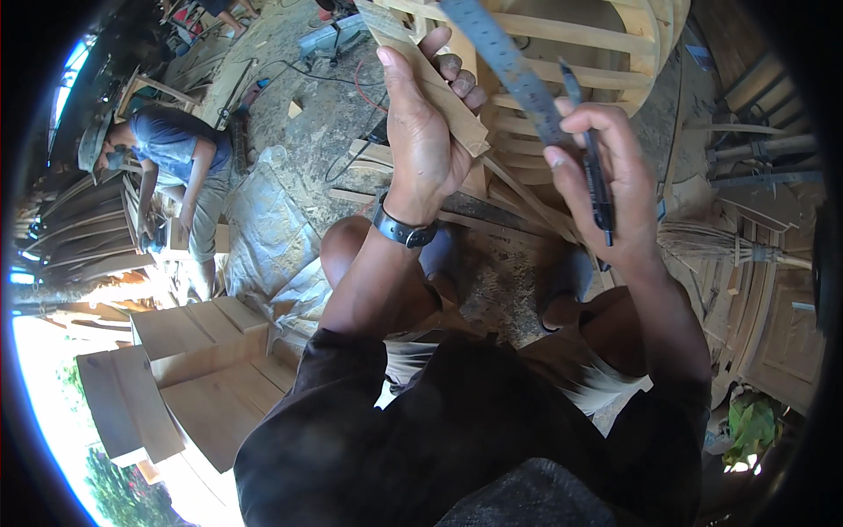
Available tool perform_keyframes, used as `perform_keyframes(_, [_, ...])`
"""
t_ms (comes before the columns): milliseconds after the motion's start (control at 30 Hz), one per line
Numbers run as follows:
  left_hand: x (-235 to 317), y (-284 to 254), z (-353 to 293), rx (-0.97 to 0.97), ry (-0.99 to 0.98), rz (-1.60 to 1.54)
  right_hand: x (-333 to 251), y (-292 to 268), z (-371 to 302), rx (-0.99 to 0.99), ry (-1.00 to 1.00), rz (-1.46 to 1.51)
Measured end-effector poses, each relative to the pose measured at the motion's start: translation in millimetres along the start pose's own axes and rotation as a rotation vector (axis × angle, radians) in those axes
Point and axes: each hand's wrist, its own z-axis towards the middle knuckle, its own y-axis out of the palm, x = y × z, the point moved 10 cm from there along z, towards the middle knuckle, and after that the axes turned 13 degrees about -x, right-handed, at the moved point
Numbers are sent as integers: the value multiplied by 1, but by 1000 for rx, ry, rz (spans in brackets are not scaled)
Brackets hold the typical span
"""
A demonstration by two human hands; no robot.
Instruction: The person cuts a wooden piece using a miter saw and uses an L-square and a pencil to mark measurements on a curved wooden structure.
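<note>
My left hand (423,132) is wrapped round a narrow flat wooden board (430,83), which slants up and away from me. A dark watch sits on that wrist. In my right hand (615,176) are two things: a metal ruler (509,70), pinched near its lower end by thumb and forefinger, and a dark pen (598,189) lying across the fingers. The ruler's far end runs out at the top of the view. Ruler and board are apart. Just beyond both hands stands a slatted, rounded wooden frame (584,39).
At the left a person (176,149) bends over wood with a tool. Stacked wooden blocks (211,386) stand at my lower left beside a plastic sheet (272,220). Cables and a toolbox (334,35) lie on the floor ahead. A stick broom (711,241) and boards line the right.
</note>
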Motion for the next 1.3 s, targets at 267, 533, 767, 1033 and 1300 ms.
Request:
perform_keyframes(267, [78, -8, -11, -33, 108, 69, -15, -16, -1, 34, 12, -69])
perform_keyframes(533, [222, -84, -119, 19, 341, 102, -77, -3, 0, 40, -188, -280])
perform_keyframes(767, [262, -182, -304, 457, 350, 195, -121, 17, 34, 11, -112, -504])
perform_keyframes(1033, [260, -185, -484, 1047, 307, 465, -41, 99, 81, -273, -359, -262])
perform_keyframes(1300, [299, -153, -542, 1171, 402, 522, 120, 217, -9, -660, -42, 61])
